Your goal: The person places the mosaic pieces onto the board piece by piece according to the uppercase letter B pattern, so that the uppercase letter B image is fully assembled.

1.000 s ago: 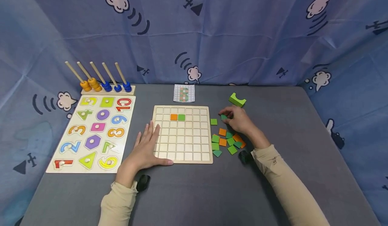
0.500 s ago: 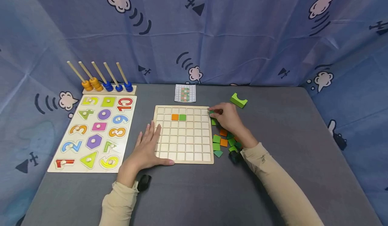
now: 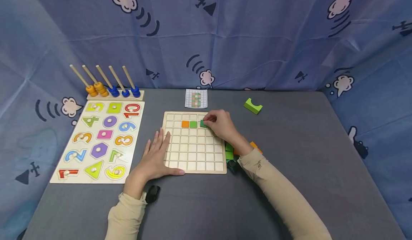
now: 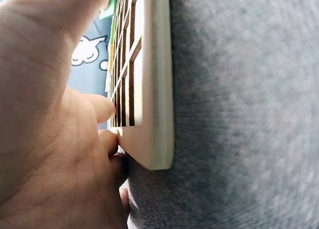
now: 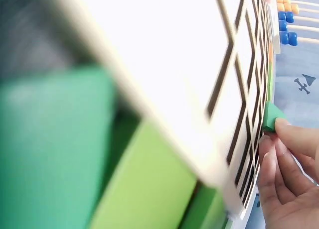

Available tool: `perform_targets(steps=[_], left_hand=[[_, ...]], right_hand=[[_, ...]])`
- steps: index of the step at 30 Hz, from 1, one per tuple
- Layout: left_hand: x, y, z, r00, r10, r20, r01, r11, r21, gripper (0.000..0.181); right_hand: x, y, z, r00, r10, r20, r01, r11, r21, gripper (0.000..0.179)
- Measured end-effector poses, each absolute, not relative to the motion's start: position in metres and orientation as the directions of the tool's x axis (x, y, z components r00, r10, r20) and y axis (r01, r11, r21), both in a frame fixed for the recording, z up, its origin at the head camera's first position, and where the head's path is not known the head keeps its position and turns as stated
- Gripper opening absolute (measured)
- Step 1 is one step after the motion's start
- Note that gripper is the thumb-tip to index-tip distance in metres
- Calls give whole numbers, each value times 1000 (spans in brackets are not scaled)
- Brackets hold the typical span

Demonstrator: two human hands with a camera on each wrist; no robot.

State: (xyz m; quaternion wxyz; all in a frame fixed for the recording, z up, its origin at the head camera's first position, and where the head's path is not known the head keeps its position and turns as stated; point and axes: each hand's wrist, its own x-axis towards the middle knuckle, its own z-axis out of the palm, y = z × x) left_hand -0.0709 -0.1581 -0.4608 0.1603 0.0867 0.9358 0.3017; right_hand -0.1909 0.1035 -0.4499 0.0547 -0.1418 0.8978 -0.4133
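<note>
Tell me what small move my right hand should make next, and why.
I'd probably ease the dark green piece down just right of the light green tile. Your right hand pinches it close to there, the orange tile and light green tile already sit side by side in that row, and your left hand lies against the board.

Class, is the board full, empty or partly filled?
Partly filled: the board holds an orange tile and a light green tile; many cells lie bare.
</note>
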Motion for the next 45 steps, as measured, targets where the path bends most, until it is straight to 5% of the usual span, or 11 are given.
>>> perform_targets(steps=[21, 36, 45], left_hand=[[-70, -156, -461, -930, 269, -250, 72, 801, 594, 144], [-69, -157, -458, -930, 281, -236, 89, 796, 599, 145], [-69, -158, -460, -933, 277, -230, 86, 792, 605, 144]], right_hand=[[-182, 120, -448, -917, -399, -19, -275, 666, -693, 21], [-173, 191, -431, -780, -539, -317, -207, 701, -682, 83], [-168, 206, -438, -837, -480, -263, -184, 699, -691, 62]])
